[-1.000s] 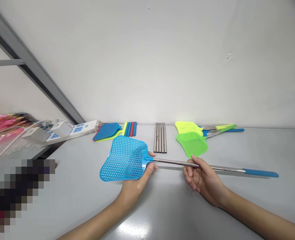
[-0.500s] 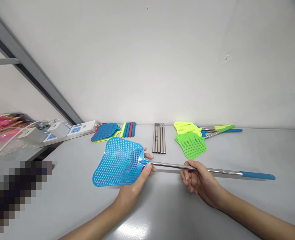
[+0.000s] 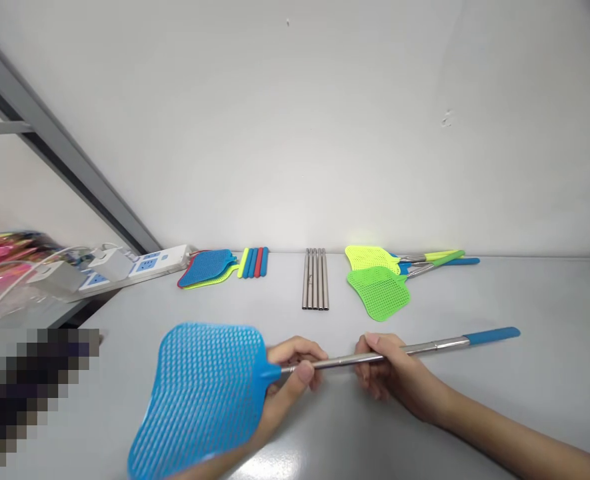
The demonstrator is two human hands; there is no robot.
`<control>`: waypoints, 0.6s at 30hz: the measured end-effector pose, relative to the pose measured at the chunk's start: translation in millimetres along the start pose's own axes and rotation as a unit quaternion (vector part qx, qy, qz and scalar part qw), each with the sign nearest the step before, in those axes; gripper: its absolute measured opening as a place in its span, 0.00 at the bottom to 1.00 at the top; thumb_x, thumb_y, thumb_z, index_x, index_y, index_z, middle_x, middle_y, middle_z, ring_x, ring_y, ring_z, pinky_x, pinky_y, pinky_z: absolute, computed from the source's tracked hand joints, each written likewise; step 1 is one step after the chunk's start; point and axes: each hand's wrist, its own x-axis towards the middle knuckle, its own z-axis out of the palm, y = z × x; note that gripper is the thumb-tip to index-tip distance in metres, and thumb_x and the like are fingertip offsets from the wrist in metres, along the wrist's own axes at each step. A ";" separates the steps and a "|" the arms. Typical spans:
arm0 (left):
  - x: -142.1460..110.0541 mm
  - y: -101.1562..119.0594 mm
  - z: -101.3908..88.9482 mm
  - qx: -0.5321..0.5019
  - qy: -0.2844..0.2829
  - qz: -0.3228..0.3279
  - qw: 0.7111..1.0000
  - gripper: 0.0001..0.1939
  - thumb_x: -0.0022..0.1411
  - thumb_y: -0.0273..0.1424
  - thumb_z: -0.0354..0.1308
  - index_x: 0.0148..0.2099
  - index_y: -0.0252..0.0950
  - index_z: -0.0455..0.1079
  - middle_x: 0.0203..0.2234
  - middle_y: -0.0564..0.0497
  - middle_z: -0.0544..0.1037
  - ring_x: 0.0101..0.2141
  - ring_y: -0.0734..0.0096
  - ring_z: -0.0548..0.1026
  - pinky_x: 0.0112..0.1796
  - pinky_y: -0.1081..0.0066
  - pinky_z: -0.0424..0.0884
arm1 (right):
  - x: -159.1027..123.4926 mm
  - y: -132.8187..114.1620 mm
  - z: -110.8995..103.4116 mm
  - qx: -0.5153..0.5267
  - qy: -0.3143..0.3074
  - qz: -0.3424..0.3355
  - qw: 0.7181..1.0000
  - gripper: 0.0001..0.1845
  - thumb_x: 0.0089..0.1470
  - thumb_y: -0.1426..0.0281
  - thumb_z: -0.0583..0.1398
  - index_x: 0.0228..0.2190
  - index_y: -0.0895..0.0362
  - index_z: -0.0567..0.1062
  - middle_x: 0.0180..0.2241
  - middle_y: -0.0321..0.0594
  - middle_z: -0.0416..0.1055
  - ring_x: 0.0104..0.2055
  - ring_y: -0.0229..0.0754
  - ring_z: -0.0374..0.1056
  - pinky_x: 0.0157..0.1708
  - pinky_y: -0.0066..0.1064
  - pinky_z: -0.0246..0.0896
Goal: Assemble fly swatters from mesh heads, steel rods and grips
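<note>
A blue fly swatter (image 3: 207,393) with an extended metal telescopic shaft and a blue handle grip (image 3: 492,335) is held across the front of the table. My left hand (image 3: 295,380) is closed around the thin shaft just beside the mesh head, thumb on the near side. Further along, my right hand (image 3: 387,363) grips the middle of the shaft between thumb and fingers. The mesh head hides part of my left wrist. The handle end tilts up slightly to the right.
Behind lie several metal tubes (image 3: 315,280), a row of coloured grips (image 3: 253,263), and loose swatter heads (image 3: 207,267). A green swatter (image 3: 381,292) rests with other whole swatters at right. A power strip (image 3: 149,265) with plugs and plastic-wrapped items (image 3: 9,267) sit at left.
The swatter's head has come nearer and lower left, and its handle end has tilted up. My left hand has slid from the head's neck onto the shaft; my right hand stays on the shaft.
</note>
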 end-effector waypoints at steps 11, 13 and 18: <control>-3.3 -6.9 11.7 -0.084 -0.198 -0.190 0.958 0.34 0.58 0.53 0.32 0.14 0.36 0.59 0.06 0.56 0.56 0.10 0.79 0.53 0.14 0.75 0.49 | -9.8 0.3 5.5 -0.089 -0.116 0.004 0.989 0.34 0.58 0.56 0.40 0.15 0.60 0.69 0.15 0.38 0.62 0.17 0.34 0.56 0.20 0.26 0.49; -7.1 -10.6 13.2 -0.100 -0.202 -0.203 0.953 0.34 0.57 0.55 0.32 0.12 0.36 0.55 0.05 0.56 0.53 0.11 0.79 0.52 0.15 0.75 0.48 | -14.0 -0.2 8.0 -0.079 -0.140 0.024 0.987 0.34 0.58 0.56 0.38 0.13 0.60 0.67 0.16 0.39 0.63 0.18 0.35 0.57 0.21 0.27 0.50; -15.9 -15.7 18.7 -0.153 -0.181 -0.205 0.950 0.32 0.60 0.51 0.36 0.11 0.37 0.51 0.05 0.57 0.50 0.12 0.79 0.52 0.18 0.74 0.51 | -19.4 -4.4 12.3 -0.078 -0.143 0.039 0.986 0.33 0.58 0.56 0.38 0.11 0.58 0.63 0.16 0.40 0.64 0.18 0.35 0.58 0.22 0.28 0.53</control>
